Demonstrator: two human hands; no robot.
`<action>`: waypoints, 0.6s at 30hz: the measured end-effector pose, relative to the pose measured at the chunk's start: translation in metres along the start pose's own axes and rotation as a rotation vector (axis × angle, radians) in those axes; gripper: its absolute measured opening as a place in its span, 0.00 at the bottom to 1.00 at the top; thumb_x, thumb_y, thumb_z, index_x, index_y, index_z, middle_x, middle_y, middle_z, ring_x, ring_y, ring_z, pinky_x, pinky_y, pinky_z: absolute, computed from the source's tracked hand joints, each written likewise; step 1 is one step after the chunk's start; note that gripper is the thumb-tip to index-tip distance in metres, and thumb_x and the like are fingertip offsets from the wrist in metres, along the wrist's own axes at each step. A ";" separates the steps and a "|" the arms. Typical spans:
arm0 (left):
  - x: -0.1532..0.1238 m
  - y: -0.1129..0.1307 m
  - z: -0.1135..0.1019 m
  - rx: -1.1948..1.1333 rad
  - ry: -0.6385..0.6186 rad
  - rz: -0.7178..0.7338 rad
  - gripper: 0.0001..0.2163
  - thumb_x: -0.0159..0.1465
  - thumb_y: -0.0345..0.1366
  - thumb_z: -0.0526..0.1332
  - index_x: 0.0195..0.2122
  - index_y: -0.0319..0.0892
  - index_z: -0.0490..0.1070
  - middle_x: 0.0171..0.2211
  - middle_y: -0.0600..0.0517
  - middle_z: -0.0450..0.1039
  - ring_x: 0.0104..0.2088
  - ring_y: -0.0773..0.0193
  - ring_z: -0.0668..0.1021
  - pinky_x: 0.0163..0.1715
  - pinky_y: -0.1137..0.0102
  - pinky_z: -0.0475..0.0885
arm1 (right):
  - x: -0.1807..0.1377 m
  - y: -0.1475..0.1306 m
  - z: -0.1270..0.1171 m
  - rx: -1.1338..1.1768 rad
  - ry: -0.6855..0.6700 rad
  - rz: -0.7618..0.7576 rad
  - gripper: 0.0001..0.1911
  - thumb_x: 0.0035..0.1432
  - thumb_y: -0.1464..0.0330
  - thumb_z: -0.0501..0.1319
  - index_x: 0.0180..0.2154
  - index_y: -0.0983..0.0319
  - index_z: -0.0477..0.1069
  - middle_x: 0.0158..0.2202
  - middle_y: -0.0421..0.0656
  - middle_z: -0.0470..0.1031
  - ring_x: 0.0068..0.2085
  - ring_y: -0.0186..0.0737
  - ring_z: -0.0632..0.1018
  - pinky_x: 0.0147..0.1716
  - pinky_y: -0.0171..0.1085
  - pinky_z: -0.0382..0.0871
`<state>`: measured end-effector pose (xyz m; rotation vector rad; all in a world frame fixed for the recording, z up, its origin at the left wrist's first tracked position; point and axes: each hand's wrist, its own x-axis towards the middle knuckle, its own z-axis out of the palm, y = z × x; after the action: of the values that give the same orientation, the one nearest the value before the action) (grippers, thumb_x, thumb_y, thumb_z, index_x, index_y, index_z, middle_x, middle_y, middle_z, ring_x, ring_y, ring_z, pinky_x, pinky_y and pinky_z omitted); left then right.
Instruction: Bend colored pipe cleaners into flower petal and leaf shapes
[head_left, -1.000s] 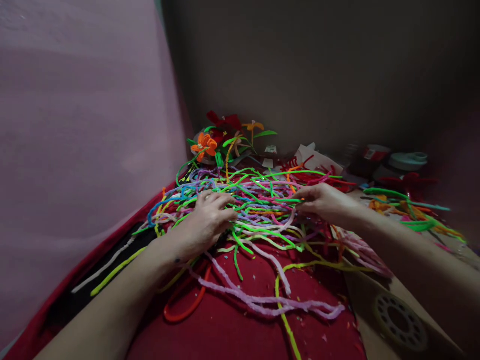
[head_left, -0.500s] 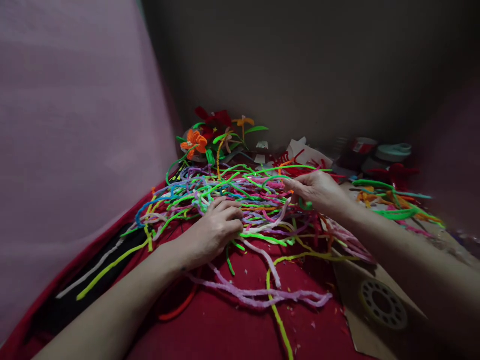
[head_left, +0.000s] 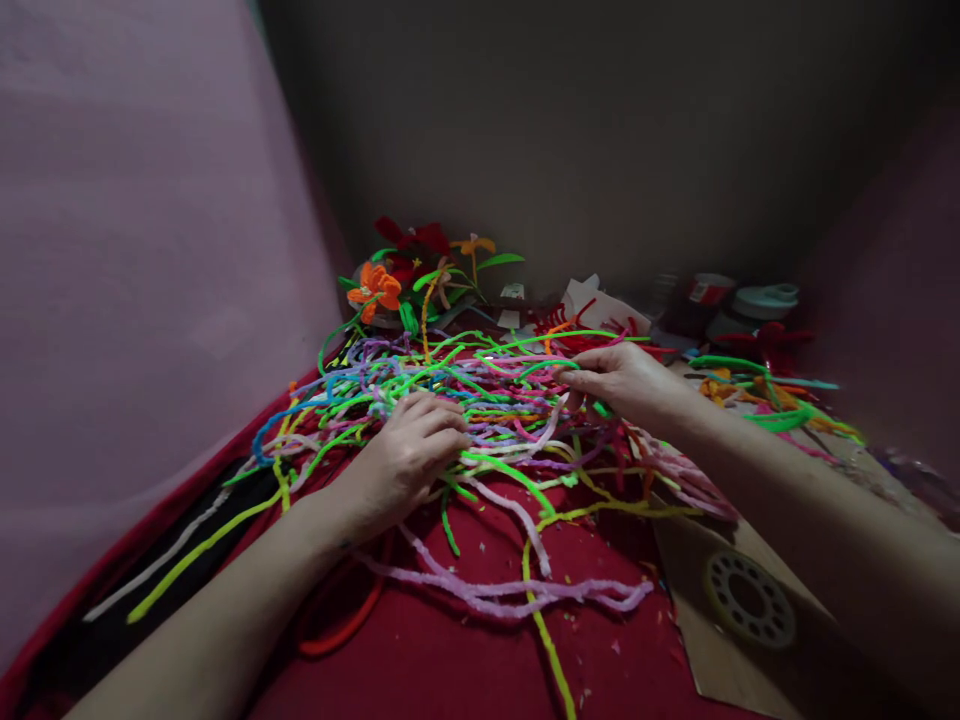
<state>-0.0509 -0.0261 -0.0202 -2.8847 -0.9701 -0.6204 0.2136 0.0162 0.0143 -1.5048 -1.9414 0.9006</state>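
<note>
A tangled heap of pipe cleaners in green, pink, purple, blue and yellow lies on a red cloth. My left hand rests on the near left side of the heap, fingers curled down onto the strands. My right hand is at the heap's right side, fingers pinched together on green strands. Long pale pink strands trail toward me over the cloth.
Finished pipe-cleaner flowers, orange and red with green leaves, stand at the back against the wall. A brown cardboard sheet with a round perforated disc lies at the right. More loose strands and small containers sit at the back right. A pink wall is on the left.
My right hand has moved up and a little left along the heap's right edge, pinching green strands. My left hand curled and stayed on the heap. The view shifted slightly.
</note>
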 end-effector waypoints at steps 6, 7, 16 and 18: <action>0.000 0.001 -0.004 -0.060 0.110 -0.003 0.10 0.60 0.27 0.53 0.39 0.41 0.71 0.37 0.47 0.74 0.44 0.60 0.71 0.48 0.61 0.62 | 0.002 0.009 0.006 0.236 -0.099 0.018 0.09 0.50 0.67 0.59 0.32 0.66 0.72 0.24 0.42 0.74 0.21 0.30 0.67 0.22 0.31 0.59; 0.001 0.004 -0.005 -0.092 0.123 -0.024 0.09 0.60 0.28 0.53 0.38 0.41 0.72 0.36 0.48 0.74 0.44 0.60 0.72 0.47 0.62 0.63 | 0.001 0.010 0.006 0.257 -0.105 0.027 0.09 0.50 0.67 0.59 0.32 0.66 0.72 0.24 0.43 0.74 0.22 0.31 0.68 0.22 0.31 0.60; 0.004 0.010 -0.024 -0.363 0.485 -0.758 0.10 0.56 0.42 0.59 0.29 0.41 0.74 0.29 0.53 0.73 0.32 0.64 0.74 0.35 0.72 0.68 | -0.005 0.007 -0.012 0.647 0.060 0.037 0.08 0.50 0.66 0.61 0.30 0.66 0.71 0.18 0.41 0.70 0.15 0.28 0.64 0.14 0.30 0.54; 0.003 0.004 -0.026 -0.382 0.515 -0.859 0.11 0.55 0.44 0.60 0.29 0.42 0.74 0.28 0.54 0.72 0.31 0.64 0.73 0.34 0.72 0.67 | -0.006 0.006 -0.015 0.752 0.098 0.065 0.07 0.50 0.68 0.60 0.31 0.66 0.70 0.15 0.39 0.67 0.13 0.26 0.60 0.13 0.29 0.48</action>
<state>-0.0554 -0.0316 0.0057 -2.1899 -2.1305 -1.6246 0.2298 0.0145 0.0193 -1.1249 -1.2586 1.3567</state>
